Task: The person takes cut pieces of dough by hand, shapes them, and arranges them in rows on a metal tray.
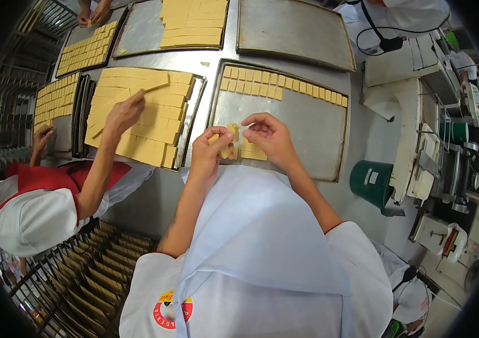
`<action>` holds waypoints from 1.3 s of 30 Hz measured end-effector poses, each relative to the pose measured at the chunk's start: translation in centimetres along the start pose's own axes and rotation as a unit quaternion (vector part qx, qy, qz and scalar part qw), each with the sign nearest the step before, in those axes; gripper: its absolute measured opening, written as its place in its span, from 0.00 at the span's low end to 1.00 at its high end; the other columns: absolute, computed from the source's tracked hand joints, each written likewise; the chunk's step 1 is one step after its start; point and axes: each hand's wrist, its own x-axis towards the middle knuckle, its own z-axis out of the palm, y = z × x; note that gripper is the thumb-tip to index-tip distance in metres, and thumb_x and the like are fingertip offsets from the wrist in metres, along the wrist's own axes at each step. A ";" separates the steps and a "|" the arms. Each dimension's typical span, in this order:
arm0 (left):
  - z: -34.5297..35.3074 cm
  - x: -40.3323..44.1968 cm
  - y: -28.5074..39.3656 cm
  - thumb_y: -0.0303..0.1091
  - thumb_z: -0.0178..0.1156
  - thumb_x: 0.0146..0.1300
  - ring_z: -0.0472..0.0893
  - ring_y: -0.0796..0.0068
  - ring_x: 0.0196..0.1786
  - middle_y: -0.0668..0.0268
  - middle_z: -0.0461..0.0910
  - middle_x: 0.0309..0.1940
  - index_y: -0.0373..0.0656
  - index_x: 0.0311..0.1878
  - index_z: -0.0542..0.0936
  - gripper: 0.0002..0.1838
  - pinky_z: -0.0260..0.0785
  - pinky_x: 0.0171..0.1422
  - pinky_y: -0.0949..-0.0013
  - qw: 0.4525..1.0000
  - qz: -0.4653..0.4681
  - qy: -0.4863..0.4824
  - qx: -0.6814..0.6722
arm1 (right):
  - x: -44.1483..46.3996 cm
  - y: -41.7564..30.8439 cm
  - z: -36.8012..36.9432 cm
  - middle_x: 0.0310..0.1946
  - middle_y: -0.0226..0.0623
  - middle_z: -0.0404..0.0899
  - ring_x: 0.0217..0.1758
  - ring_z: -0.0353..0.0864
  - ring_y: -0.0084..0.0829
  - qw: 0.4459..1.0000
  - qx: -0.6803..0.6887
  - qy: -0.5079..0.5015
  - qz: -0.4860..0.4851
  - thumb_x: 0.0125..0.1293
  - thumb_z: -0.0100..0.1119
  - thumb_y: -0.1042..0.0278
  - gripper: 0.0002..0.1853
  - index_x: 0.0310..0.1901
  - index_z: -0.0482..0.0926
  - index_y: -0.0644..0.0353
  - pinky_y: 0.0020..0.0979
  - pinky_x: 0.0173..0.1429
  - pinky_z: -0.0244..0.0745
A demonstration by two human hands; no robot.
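Over the near edge of a metal tray (307, 135), my left hand (211, 149) is closed round a yellow dough piece (225, 151). My right hand (270, 138) is just to its right, fingers curled and apart, with nothing visible between them. Another small dough piece (232, 128) shows at the left hand's fingertips. Below my right hand, a flat block of dough strips (253, 151) lies on the tray, partly hidden by the fingers. Small dough rectangles (256, 76) stand in rows along the tray's far side, two rows at the left and one at the right.
A co-worker's hand (126, 112) holds a dough strip over a loaded tray (197, 93) at the left. Another person's hands (94, 14) are at the far left. Beyond lies another tray (293, 28). A green bucket (371, 183) stands right of the table; racks (93, 270) are lower left.
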 end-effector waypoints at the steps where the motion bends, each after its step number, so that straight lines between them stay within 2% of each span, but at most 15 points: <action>1: 0.0 0.0 0.0 0.29 0.68 0.65 0.81 0.77 0.31 0.65 0.81 0.34 0.39 0.45 0.78 0.10 0.75 0.30 0.73 1.000 -0.004 -0.006 0.003 | 0.1 0.1 0.2 0.49 0.35 0.79 0.46 0.79 0.20 0.999 -0.040 -0.002 -0.010 0.64 0.67 0.81 0.07 0.42 0.79 0.66 0.24 0.53 0.78; 5: 0.0 0.1 -0.1 0.29 0.67 0.65 0.81 0.77 0.32 0.65 0.81 0.36 0.40 0.44 0.77 0.09 0.74 0.32 0.72 1.000 -0.007 -0.012 0.003 | 0.1 0.4 0.2 0.47 0.38 0.80 0.45 0.81 0.24 0.992 -0.075 0.000 -0.101 0.65 0.63 0.81 0.06 0.43 0.79 0.66 0.28 0.53 0.79; 8: -0.2 0.0 -0.2 0.29 0.66 0.66 0.81 0.77 0.33 0.65 0.81 0.36 0.41 0.44 0.77 0.09 0.74 0.33 0.72 1.000 -0.004 0.005 -0.011 | -0.3 0.6 -0.7 0.44 0.40 0.80 0.44 0.81 0.27 0.986 0.145 -0.019 -0.084 0.66 0.58 0.81 0.06 0.43 0.78 0.66 0.29 0.50 0.80; 11: -0.1 0.0 -0.2 0.28 0.67 0.65 0.81 0.77 0.33 0.65 0.82 0.36 0.41 0.44 0.77 0.09 0.74 0.33 0.72 1.000 -0.004 0.011 -0.007 | -0.5 0.6 -1.8 0.45 0.42 0.80 0.44 0.82 0.30 0.975 0.221 -0.005 -0.028 0.66 0.53 0.81 0.08 0.45 0.78 0.66 0.32 0.49 0.80; 14: 0.1 0.0 -0.5 0.27 0.68 0.64 0.80 0.80 0.32 0.66 0.81 0.35 0.40 0.45 0.77 0.10 0.73 0.33 0.74 0.997 0.030 0.015 0.064 | -0.2 1.0 -2.4 0.44 0.40 0.80 0.43 0.81 0.28 0.961 0.276 0.007 0.018 0.67 0.57 0.78 0.09 0.47 0.79 0.66 0.30 0.50 0.79; 17: 1.3 -0.4 -0.7 0.29 0.70 0.62 0.78 0.81 0.30 0.66 0.82 0.37 0.40 0.43 0.80 0.10 0.71 0.33 0.74 0.966 0.070 0.055 0.245 | -0.3 1.7 -2.4 0.44 0.36 0.80 0.42 0.79 0.23 0.987 0.132 -0.007 0.095 0.68 0.61 0.74 0.10 0.50 0.79 0.66 0.27 0.49 0.77; 20: 1.7 -0.2 -1.3 0.31 0.72 0.60 0.76 0.82 0.29 0.68 0.82 0.35 0.41 0.42 0.81 0.10 0.70 0.34 0.75 0.896 0.172 0.065 0.404 | -0.4 1.9 -0.2 0.42 0.31 0.81 0.41 0.77 0.19 0.997 -0.071 -0.002 -0.005 0.68 0.66 0.70 0.12 0.50 0.81 0.65 0.24 0.47 0.75; 21: 1.7 0.0 -1.7 0.32 0.73 0.60 0.76 0.82 0.29 0.69 0.82 0.34 0.42 0.41 0.82 0.10 0.70 0.34 0.75 0.868 0.217 0.059 0.444 | -0.4 1.8 -0.5 0.41 0.30 0.81 0.41 0.77 0.19 0.996 -0.085 0.016 -0.003 0.67 0.67 0.70 0.12 0.50 0.81 0.65 0.24 0.47 0.75; 24: 1.6 -0.4 -1.3 0.30 0.73 0.61 0.75 0.88 0.28 0.73 0.80 0.29 0.43 0.44 0.82 0.10 0.68 0.31 0.79 0.902 0.189 0.039 0.387 | 0.7 1.7 -2.5 0.38 0.29 0.83 0.40 0.78 0.19 0.985 -0.141 0.099 0.008 0.65 0.69 0.68 0.13 0.48 0.84 0.63 0.25 0.47 0.75; 25: 1.5 -0.6 -0.8 0.31 0.69 0.64 0.77 0.85 0.29 0.69 0.81 0.32 0.40 0.44 0.82 0.09 0.70 0.33 0.77 0.914 0.130 0.048 0.381 | 1.6 2.0 -4.3 0.37 0.30 0.84 0.39 0.79 0.20 0.975 -0.170 0.145 0.014 0.63 0.70 0.68 0.13 0.47 0.85 0.62 0.25 0.47 0.76; 28: 0.3 -0.1 -1.0 0.34 0.65 0.69 0.79 0.81 0.32 0.65 0.81 0.36 0.37 0.44 0.80 0.10 0.74 0.34 0.74 0.979 0.068 0.034 0.187 | 4.2 2.9 -10.0 0.37 0.35 0.87 0.38 0.84 0.24 0.927 -0.278 0.253 0.004 0.61 0.70 0.67 0.13 0.47 0.86 0.60 0.29 0.45 0.78; 32: -1.5 0.1 -1.7 0.39 0.62 0.73 0.80 0.77 0.35 0.64 0.79 0.37 0.38 0.46 0.78 0.13 0.77 0.37 0.71 0.998 0.016 0.014 0.064 | 6.4 4.4 -13.4 0.36 0.38 0.87 0.39 0.85 0.30 0.897 -0.377 0.231 -0.006 0.62 0.70 0.67 0.12 0.45 0.85 0.61 0.31 0.45 0.78; 34: -1.9 -0.1 -1.8 0.39 0.61 0.73 0.80 0.77 0.35 0.64 0.79 0.36 0.38 0.46 0.78 0.13 0.77 0.38 0.71 0.998 0.006 0.004 0.066 | 7.3 4.9 -13.4 0.36 0.36 0.86 0.35 0.82 0.28 0.892 -0.396 0.214 -0.028 0.61 0.71 0.66 0.12 0.43 0.85 0.61 0.31 0.43 0.76; 37: -2.3 -0.5 -1.8 0.38 0.61 0.73 0.80 0.76 0.35 0.63 0.79 0.36 0.37 0.47 0.78 0.13 0.78 0.38 0.70 0.999 0.001 0.010 0.054 | 8.1 6.7 -14.2 0.37 0.38 0.86 0.36 0.82 0.34 0.837 -0.488 0.224 -0.104 0.60 0.71 0.66 0.12 0.43 0.85 0.61 0.34 0.44 0.76; 39: -2.5 -0.7 -1.8 0.37 0.62 0.73 0.80 0.76 0.35 0.62 0.79 0.36 0.36 0.47 0.78 0.12 0.78 0.37 0.69 0.999 -0.003 0.019 0.045 | 8.0 6.1 -13.8 0.39 0.40 0.85 0.38 0.82 0.36 0.853 -0.465 0.217 -0.096 0.60 0.71 0.67 0.12 0.44 0.85 0.61 0.35 0.45 0.76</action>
